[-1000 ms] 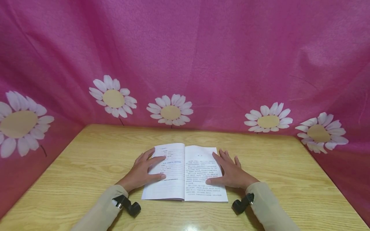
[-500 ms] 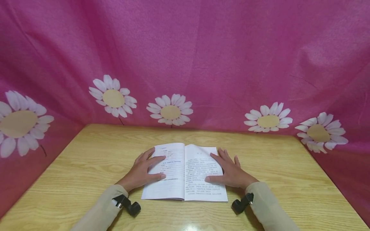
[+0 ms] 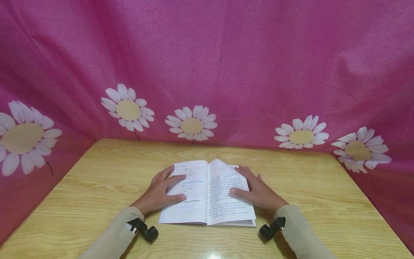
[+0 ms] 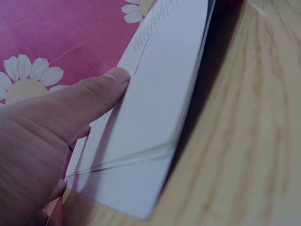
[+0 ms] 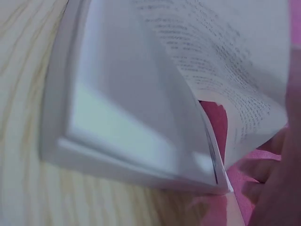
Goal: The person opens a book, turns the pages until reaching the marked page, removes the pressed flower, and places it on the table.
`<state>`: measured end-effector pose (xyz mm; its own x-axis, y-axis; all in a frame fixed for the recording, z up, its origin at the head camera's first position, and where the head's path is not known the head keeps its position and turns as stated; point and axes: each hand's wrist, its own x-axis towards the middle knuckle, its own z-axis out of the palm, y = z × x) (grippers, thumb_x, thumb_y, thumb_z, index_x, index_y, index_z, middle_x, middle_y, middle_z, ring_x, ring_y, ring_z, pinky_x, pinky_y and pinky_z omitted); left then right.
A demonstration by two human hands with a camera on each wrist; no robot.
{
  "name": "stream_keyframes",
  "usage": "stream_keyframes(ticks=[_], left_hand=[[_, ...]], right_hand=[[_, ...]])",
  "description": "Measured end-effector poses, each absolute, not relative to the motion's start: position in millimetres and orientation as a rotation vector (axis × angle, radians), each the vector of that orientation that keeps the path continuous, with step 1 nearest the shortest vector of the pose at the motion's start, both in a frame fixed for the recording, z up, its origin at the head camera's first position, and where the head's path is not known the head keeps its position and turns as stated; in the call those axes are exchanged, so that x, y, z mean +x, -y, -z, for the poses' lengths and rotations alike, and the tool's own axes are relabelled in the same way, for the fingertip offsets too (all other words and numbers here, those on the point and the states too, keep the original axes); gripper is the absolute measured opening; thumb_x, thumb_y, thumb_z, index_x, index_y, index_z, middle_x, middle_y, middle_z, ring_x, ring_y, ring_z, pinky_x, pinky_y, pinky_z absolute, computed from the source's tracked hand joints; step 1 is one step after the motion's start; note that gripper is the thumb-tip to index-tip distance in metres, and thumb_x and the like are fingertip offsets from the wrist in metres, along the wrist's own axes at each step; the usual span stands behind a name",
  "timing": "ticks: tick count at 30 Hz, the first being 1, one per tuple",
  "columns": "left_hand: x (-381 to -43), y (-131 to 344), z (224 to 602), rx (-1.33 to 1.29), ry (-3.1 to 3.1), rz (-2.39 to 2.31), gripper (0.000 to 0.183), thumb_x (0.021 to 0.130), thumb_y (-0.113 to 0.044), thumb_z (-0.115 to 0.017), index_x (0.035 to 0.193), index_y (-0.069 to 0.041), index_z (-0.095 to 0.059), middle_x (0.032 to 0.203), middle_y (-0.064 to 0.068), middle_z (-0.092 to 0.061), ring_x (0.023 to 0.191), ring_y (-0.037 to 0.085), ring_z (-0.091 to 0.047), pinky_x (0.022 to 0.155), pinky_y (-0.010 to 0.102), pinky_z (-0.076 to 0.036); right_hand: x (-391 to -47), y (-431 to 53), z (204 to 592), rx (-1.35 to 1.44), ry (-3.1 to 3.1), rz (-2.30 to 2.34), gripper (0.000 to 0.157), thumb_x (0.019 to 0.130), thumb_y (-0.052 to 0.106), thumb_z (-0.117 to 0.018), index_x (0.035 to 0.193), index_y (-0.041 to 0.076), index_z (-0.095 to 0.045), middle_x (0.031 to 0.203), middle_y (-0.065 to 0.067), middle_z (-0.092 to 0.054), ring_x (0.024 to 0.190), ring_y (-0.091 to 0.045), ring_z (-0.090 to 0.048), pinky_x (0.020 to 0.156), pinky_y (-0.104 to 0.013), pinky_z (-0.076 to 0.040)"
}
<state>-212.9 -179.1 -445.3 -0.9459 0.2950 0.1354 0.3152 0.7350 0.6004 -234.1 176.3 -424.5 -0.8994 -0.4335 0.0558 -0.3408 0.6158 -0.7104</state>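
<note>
An open book [image 3: 191, 212] with printed text lies on the table, its spine in the middle. My left hand [image 3: 158, 192] rests on the left page, fingers spread. In the left wrist view, the thumb [image 4: 94, 96] lies flat across that page near the outer edge. My right hand [image 3: 258, 192] holds the outer side of a lifted right page [image 3: 223, 190], the thumb on top of it. The right wrist view shows this page [image 5: 225, 66] curving up off the stack, with blurred fingers [image 5: 261, 174] partly behind its edge. The fingertips' exact contact is hidden.
The light wooden table [image 3: 97, 180] extends around the book. A magenta curtain [image 3: 245, 72] with white daisies hangs behind and beside it. A black camera mount [image 3: 145, 230] sits on the left wrist, another camera mount [image 3: 271, 228] on the right.
The right page has risen from lying nearly flat, and its top now bulges upward. My right thumb and index finger have shifted up along it. The left hand stays in place.
</note>
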Motion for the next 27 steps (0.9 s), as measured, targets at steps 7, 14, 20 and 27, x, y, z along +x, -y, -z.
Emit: stream_keyframes(ticks=[7,14,20,27], left_hand=[[-212.8,178.8,445.1,-0.510,2.892,1.015,0.073,0.073,-0.062,-0.073,0.138,-0.034,-0.054,0.160,0.010,-0.017,0.144,0.039,-0.012,0.107,0.069,-0.016],[-213.0,178.9,445.3,-0.521,2.880,1.009,0.073,0.074,-0.062,-0.073,0.138,-0.033,-0.054,0.159,0.010,-0.018,0.144,0.040,-0.013,0.107,0.069,-0.016],[-213.5,178.6,445.1,-0.519,2.882,1.009,0.072,0.075,-0.061,-0.073,0.138,-0.032,-0.054,0.159,0.011,-0.018,0.144,0.040,-0.012,0.107,0.070,-0.015],[-212.9,178.1,444.9,-0.512,2.891,1.000,0.073,0.074,-0.061,-0.074,0.138,-0.032,-0.054,0.159,0.010,-0.018,0.144,0.039,-0.013,0.107,0.069,-0.016]], right_hand=[[-231.9,-174.4,415.2,-0.439,-2.506,1.470,0.068,0.094,0.058,-0.049,0.152,0.027,-0.028,0.148,-0.005,-0.042,0.132,-0.028,-0.042,0.112,-0.058,-0.020],[-235.2,-176.8,412.6,-0.341,-2.396,1.717,0.054,0.101,0.049,-0.039,0.150,0.027,-0.031,0.146,-0.010,-0.043,0.139,-0.028,-0.033,0.115,-0.057,-0.011],[-236.7,-176.9,414.5,-0.468,-2.408,1.743,0.065,0.094,0.030,-0.063,0.149,0.023,-0.030,0.143,-0.012,-0.046,0.135,-0.030,-0.039,0.112,-0.054,-0.026],[-236.3,-175.7,413.8,-0.465,-2.475,1.679,0.073,0.091,0.032,-0.067,0.151,0.027,-0.026,0.154,-0.007,-0.031,0.144,-0.029,-0.024,0.114,-0.061,-0.010]])
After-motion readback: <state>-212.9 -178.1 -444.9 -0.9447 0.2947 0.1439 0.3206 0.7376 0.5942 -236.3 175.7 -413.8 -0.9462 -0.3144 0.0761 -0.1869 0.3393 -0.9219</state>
